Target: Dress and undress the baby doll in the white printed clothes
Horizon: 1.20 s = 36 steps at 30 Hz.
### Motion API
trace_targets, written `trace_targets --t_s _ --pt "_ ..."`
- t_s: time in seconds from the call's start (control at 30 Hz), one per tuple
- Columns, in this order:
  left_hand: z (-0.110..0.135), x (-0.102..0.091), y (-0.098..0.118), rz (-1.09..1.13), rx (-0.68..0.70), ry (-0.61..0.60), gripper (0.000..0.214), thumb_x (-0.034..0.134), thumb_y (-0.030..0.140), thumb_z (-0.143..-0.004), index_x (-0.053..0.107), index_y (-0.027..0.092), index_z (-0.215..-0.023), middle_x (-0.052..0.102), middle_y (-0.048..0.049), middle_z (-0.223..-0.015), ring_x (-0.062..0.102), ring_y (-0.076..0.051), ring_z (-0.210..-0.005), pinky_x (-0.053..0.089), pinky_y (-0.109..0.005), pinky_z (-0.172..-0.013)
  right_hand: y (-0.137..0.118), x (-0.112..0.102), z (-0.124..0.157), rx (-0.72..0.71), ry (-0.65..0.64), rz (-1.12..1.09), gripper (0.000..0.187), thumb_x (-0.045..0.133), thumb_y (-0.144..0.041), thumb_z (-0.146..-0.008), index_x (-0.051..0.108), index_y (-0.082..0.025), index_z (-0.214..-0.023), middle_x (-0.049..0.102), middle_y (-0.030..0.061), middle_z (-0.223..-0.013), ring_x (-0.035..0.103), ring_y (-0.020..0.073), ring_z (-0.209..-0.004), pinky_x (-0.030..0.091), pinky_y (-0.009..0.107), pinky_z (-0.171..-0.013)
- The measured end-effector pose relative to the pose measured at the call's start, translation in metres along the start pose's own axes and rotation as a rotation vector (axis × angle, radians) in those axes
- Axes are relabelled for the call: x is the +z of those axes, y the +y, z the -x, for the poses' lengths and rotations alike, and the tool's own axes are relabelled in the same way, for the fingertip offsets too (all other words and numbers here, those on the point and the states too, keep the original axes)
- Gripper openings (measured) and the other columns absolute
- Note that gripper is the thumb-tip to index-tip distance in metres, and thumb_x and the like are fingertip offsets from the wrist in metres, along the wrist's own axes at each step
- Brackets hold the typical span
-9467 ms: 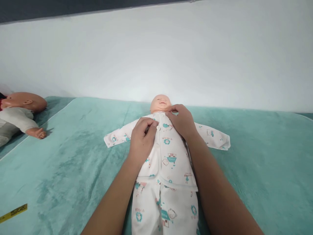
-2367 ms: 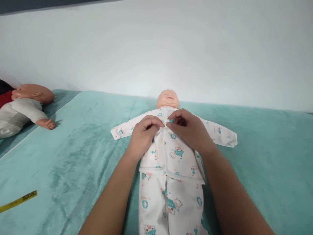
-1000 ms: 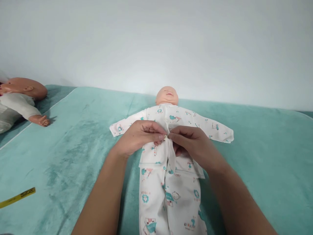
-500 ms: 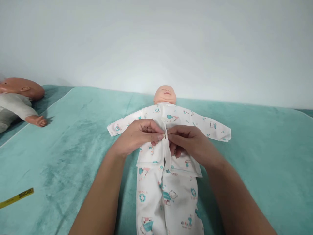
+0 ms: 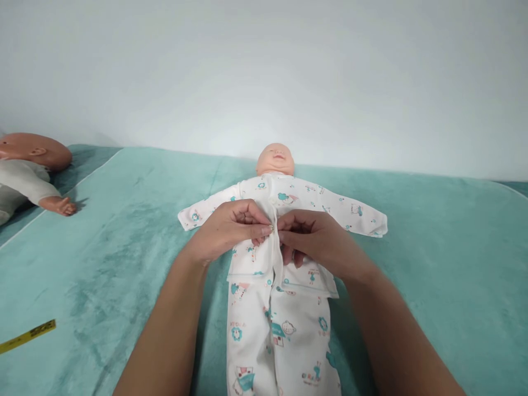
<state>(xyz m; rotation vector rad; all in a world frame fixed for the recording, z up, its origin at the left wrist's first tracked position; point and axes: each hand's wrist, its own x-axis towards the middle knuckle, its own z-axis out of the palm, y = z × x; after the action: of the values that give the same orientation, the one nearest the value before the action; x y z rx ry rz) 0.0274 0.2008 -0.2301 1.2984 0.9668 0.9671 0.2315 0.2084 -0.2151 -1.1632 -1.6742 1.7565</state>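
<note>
A baby doll (image 5: pixel 275 158) lies on its back on a teal blanket (image 5: pixel 124 247), arms spread, dressed in a white printed shirt (image 5: pixel 305 198) and matching trousers (image 5: pixel 280 335). My left hand (image 5: pixel 231 228) pinches the left edge of the shirt's front opening at mid-chest. My right hand (image 5: pixel 315 239) pinches the right edge, fingertips meeting the left hand's at the placket. Both hands are closed on the fabric; the fastener between them is hidden.
A second doll (image 5: pixel 28 170) in a pale top lies at the far left on the blanket's edge. A yellow tape strip (image 5: pixel 27 336) lies at the lower left. A plain white wall (image 5: pixel 264 77) rises behind the bed.
My hands have moved from the doll's collar down to mid-chest along the shirt opening. In the last half second they stayed pinched together, barely shifting.
</note>
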Motion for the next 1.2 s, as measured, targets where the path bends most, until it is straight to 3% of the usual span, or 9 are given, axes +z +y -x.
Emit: trace_targets --t_s 0.4,0.73,0.97,1.2 --pt "0.002 -0.001 0.003 -0.05 -0.023 0.005 0.014 0.074 0.025 -0.077 0.065 0.015 -0.073 0.067 -0.0011 -0.066 0.061 -0.01 -0.063 0.049 -0.023 -0.061 0.0 0.011 0.001 -0.059 0.105 0.095 0.015 0.062 -0.032 -0.081 0.058 -0.018 -0.085 0.063 -0.0017 -0.062 0.057 0.0078 -0.048 0.04 0.016 -0.042" --pt "0.004 -0.002 0.005 -0.124 -0.031 0.0 0.016 0.076 0.028 -0.075 0.067 0.015 -0.076 0.065 -0.0003 -0.07 0.059 -0.009 -0.067 0.047 -0.02 -0.062 -0.003 0.017 0.005 -0.106 0.137 0.199 0.014 0.062 -0.031 -0.079 0.054 -0.02 -0.082 0.058 -0.0046 -0.061 0.062 0.01 -0.052 0.04 0.015 -0.042" --pt "0.005 0.003 0.01 -0.141 -0.048 -0.015 0.008 0.068 0.02 -0.078 0.064 0.015 -0.083 0.064 0.0005 -0.072 0.058 -0.008 -0.066 0.048 -0.019 -0.061 -0.001 0.016 0.003 -0.095 0.137 0.223 0.013 0.061 -0.028 -0.078 0.051 -0.021 -0.082 0.058 -0.0055 -0.061 0.058 0.0086 -0.049 0.039 0.015 -0.041" --pt "0.002 0.007 0.009 -0.14 -0.008 0.005 0.023 0.057 0.004 -0.066 0.058 0.017 -0.085 0.058 0.0052 -0.067 0.054 -0.007 -0.062 0.048 -0.018 -0.056 -0.003 0.013 0.004 -0.075 0.09 0.197 0.012 0.061 -0.027 -0.079 0.051 -0.022 -0.084 0.058 -0.0047 -0.064 0.059 0.0084 -0.052 0.04 0.014 -0.041"
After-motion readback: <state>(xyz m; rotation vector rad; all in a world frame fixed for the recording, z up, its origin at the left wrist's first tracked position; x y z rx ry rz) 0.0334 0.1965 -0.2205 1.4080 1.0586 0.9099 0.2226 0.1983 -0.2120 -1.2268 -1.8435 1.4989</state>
